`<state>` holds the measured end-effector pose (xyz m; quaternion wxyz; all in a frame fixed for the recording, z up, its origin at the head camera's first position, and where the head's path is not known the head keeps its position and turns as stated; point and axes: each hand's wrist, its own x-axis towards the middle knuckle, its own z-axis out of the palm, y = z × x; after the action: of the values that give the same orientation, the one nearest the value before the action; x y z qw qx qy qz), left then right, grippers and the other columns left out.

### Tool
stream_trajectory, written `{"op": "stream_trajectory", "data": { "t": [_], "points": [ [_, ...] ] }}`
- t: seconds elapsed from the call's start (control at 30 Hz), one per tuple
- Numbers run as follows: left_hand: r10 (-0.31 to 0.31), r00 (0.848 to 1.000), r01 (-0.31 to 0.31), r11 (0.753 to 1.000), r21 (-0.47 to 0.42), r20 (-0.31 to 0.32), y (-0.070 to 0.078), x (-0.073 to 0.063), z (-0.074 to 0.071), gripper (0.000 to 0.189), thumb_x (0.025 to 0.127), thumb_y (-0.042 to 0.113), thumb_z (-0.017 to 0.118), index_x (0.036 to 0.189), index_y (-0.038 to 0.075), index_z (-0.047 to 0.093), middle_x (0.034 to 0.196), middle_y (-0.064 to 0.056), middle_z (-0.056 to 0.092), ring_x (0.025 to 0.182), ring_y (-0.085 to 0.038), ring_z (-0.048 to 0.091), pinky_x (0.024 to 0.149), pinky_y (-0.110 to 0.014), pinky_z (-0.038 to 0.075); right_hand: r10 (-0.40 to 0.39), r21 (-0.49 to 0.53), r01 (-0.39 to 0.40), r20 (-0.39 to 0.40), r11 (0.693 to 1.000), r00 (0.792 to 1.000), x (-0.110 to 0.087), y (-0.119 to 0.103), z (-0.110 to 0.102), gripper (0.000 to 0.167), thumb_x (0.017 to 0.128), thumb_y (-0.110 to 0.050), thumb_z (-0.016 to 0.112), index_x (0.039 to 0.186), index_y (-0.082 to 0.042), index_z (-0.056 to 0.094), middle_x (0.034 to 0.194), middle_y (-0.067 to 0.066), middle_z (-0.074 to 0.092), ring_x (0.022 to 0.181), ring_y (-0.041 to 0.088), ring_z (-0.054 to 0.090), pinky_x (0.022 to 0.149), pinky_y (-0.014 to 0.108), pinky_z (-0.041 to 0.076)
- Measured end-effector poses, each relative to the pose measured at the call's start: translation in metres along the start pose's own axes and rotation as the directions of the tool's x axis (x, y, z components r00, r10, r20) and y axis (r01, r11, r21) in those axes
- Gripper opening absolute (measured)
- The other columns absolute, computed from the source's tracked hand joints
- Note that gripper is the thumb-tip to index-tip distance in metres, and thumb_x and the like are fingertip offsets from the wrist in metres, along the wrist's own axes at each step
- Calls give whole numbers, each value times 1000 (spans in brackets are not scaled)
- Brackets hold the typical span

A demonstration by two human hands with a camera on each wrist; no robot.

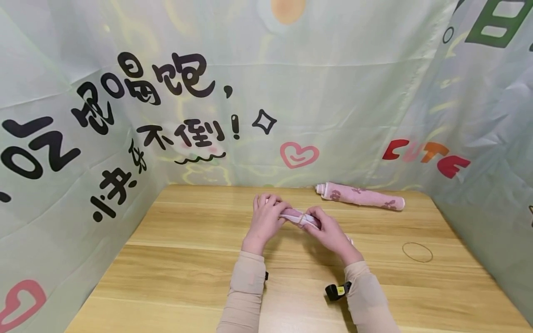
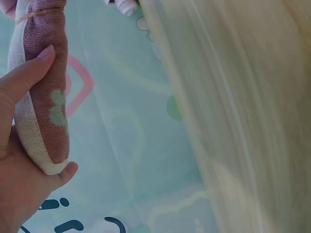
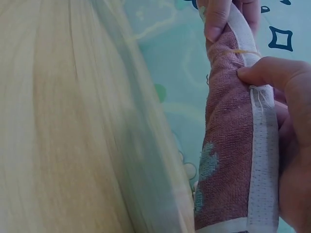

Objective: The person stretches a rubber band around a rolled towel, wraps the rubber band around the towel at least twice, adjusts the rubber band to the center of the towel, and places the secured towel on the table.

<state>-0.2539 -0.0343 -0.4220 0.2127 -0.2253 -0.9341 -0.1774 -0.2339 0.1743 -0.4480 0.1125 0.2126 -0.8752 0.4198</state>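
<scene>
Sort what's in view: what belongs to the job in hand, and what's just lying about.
In the job:
- dark pink towel roll, held by the left hand and right hand
- rubber band around it

Lying about, untouched, though possibly related:
- light pink roll at the back
- loose band

Rolled towel [image 1: 293,215] partly hidden behind both hands [image 1: 265,222] [image 1: 331,232], head view.

Printed cloth [image 1: 354,92] hangs behind a wooden table [image 1: 175,268].
</scene>
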Motion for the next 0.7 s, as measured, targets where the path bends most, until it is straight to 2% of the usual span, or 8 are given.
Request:
{"op": "stream_trajectory", "data": {
  "t": [0.17, 0.27, 0.37, 0.53, 0.7],
  "points": [
    [4, 1000, -4, 1000, -9, -8, -2, 0, 0, 21, 83, 35, 74, 102, 28, 73, 111, 4, 64, 118, -24, 48, 111, -52, 29, -39, 29, 40, -16, 999, 999, 1, -3, 1, 34, 87, -8, 70, 118, -8, 55, 111, 13, 66, 97, 22, 63, 85, 35, 54],
    [7, 1000, -8, 1000, -17, -17, -3, 0, -1, 21, 83, 36, 73, 102, 27, 73, 111, 3, 65, 116, -24, 49, 110, -51, 30, -97, 7, 97, -45, 995, 994, 2, -5, 3, 34, 86, -4, 71, 117, -9, 58, 112, 13, 65, 101, 25, 63, 87, 41, 55],
    [25, 999, -26, 999, -20, -39, -4, 0, -1, 21, 83, 36, 73, 102, 27, 73, 110, 4, 66, 115, -23, 50, 109, -50, 31, -131, -17, 131, -56, 991, 990, 2, -5, 4, 31, 85, -1, 71, 113, -9, 60, 111, 12, 64, 102, 25, 62, 87, 41, 55],
    [84, 994, -85, 996, -19, -73, -6, 0, 2, 21, 83, 36, 72, 102, 27, 73, 108, 5, 67, 111, -21, 51, 107, -47, 34, -122, -30, 121, -21, 992, 992, 3, -6, 3, 28, 83, -1, 69, 108, -10, 59, 103, 9, 64, 92, 19, 59, 78, 31, 53],
    [116, 990, -118, 993, -24, -75, -7, 0, 2, 20, 83, 36, 72, 102, 27, 73, 108, 6, 67, 110, -20, 52, 107, -47, 35, -97, -61, 100, 53, 993, 994, 5, -10, 3, 25, 78, -4, 68, 95, -17, 55, 89, 0, 56, 77, 12, 50, 65, 24, 43]
  ]
}}
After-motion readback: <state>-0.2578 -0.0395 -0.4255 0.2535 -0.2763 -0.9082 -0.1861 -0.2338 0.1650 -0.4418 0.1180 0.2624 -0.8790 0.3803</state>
